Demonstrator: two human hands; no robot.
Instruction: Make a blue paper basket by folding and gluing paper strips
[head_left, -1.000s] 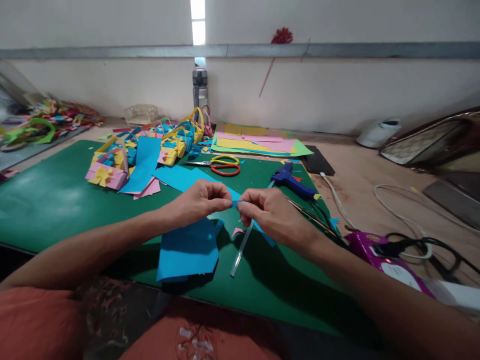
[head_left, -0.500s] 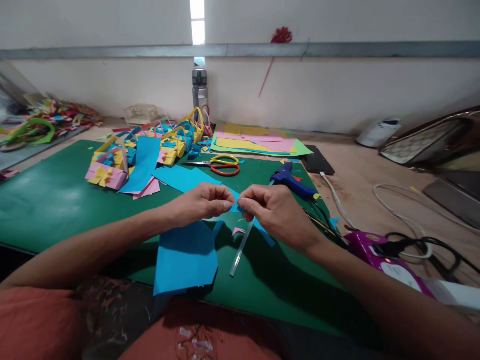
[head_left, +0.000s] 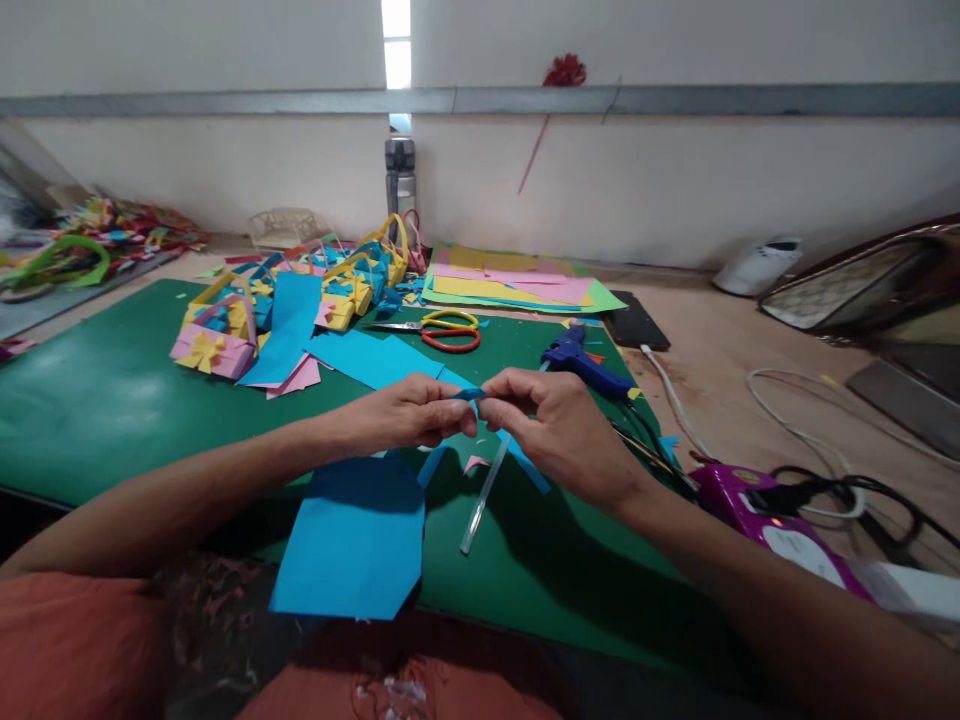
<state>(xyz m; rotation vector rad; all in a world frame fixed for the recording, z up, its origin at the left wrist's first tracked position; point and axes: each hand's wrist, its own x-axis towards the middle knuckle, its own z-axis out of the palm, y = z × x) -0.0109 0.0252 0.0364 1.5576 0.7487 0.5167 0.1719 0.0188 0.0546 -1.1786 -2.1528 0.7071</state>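
My left hand (head_left: 409, 412) and my right hand (head_left: 551, 425) meet over the middle of the green mat (head_left: 97, 400). Their thumbs and fingers pinch a small dark-blue folded piece of paper (head_left: 470, 394) between them. Below my left hand hangs a larger blue paper sheet (head_left: 352, 545) with cut corners, reaching past the mat's front edge; its join to the fingers is hidden. A clear glue stick (head_left: 484, 500) runs out from under my right hand, in line with the blue glue gun (head_left: 585, 362) behind it. Flat blue paper strips (head_left: 367, 358) lie just beyond my fingers.
Red-and-yellow-handled scissors (head_left: 442, 330) lie behind my hands. Small paper baskets (head_left: 214, 345) stand at the back left, and stacked coloured paper (head_left: 510, 280) lies by the wall. To the right are a phone (head_left: 636, 318), a purple power strip (head_left: 765, 510) and cables.
My left fingers have shifted slightly, and more of the small folded paper shows between my hands. The hanging blue sheet has swung left and toward me. My right hand stays nearly in place.
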